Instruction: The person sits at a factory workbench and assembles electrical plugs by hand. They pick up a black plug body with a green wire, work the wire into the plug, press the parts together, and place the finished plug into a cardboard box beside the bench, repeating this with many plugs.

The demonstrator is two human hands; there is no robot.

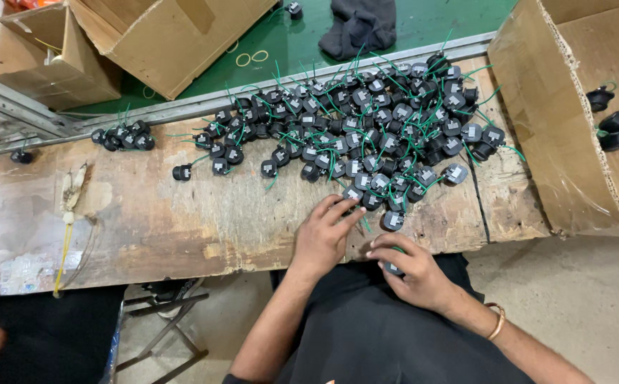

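Left hand fingertips spread flat, touching the near edge of the heap of black round parts with green wires, right hand pinching one black part, on worn wooden bench, cardboard box right.

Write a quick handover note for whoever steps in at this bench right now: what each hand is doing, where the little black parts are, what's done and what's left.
Left hand: open, fingers reaching into the near edge of the big pile of black parts with green wires on the worn wooden bench.
Right hand: closed around one black part at the bench edge, over the lap.
A small cluster lies apart at the left.
Done: a few parts lie in the open carton on the right.
Left: nearly all of the pile is on the bench.
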